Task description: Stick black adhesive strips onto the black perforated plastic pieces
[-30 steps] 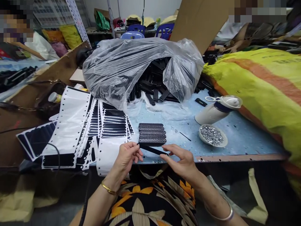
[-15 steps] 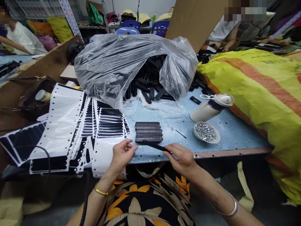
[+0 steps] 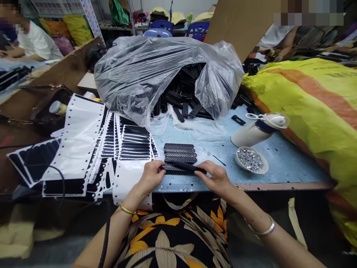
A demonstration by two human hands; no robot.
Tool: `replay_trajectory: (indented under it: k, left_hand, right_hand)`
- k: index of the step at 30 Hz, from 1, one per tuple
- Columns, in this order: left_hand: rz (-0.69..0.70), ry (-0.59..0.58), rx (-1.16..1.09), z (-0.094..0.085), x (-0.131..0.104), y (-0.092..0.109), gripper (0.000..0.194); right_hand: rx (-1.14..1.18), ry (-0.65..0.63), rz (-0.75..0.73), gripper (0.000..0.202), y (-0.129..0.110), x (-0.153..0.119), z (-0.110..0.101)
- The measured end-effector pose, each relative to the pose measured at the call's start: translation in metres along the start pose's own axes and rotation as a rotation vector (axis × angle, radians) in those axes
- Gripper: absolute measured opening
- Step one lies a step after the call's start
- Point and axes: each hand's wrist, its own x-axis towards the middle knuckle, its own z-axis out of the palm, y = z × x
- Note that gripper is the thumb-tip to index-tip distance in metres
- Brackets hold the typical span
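Observation:
In the head view, a row of black perforated plastic pieces (image 3: 180, 149) lies flat before me on the table. My left hand (image 3: 153, 174) is closed, thumb and fingers pinching the left end of the nearest perforated piece (image 3: 171, 167). A dark strip (image 3: 182, 165) lies slantwise over that piece. Its right end is between the thumb and fingers of my right hand (image 3: 213, 175), which is shut on it. To the left, white backing sheets (image 3: 135, 143) carry rows of similar black strips with rounded ends.
A large clear plastic bag (image 3: 134, 74) of black plastic parts stands behind. On the right are a bowl (image 3: 266, 169) of small shiny bits, a white bottle (image 3: 248, 134) and a yellow sack (image 3: 306, 85). A thin black stick (image 3: 219, 160) lies near the bowl. Other people sit farther back.
My left hand has closed on the end of the nearest perforated piece. My right hand has brought the dark strip over that piece. The whole view has shifted slightly.

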Motion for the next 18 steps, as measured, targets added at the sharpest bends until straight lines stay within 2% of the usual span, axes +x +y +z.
replay_trajectory:
  k: [2, 5, 11, 18]
  left_hand:
    - [-0.035, -0.041, -0.049, -0.002, -0.006, 0.0, 0.022]
    - [-0.135, -0.042, -0.164, -0.002, -0.013, 0.001, 0.03]
    - [-0.332, -0.081, -0.493, 0.0, -0.016, 0.006, 0.034]
    - [-0.382, -0.128, -0.61, 0.0, -0.015, 0.007, 0.027]
  right_hand:
    - [0.019, -0.054, 0.013, 0.012, -0.005, -0.006, -0.004]
    - [0.027, -0.059, 0.002, 0.013, -0.01, -0.011, -0.007]
    - [0.034, -0.067, -0.062, 0.014, -0.013, -0.003, -0.001]
    - [0.024, -0.066, -0.081, 0.014, -0.012, 0.003, 0.006]
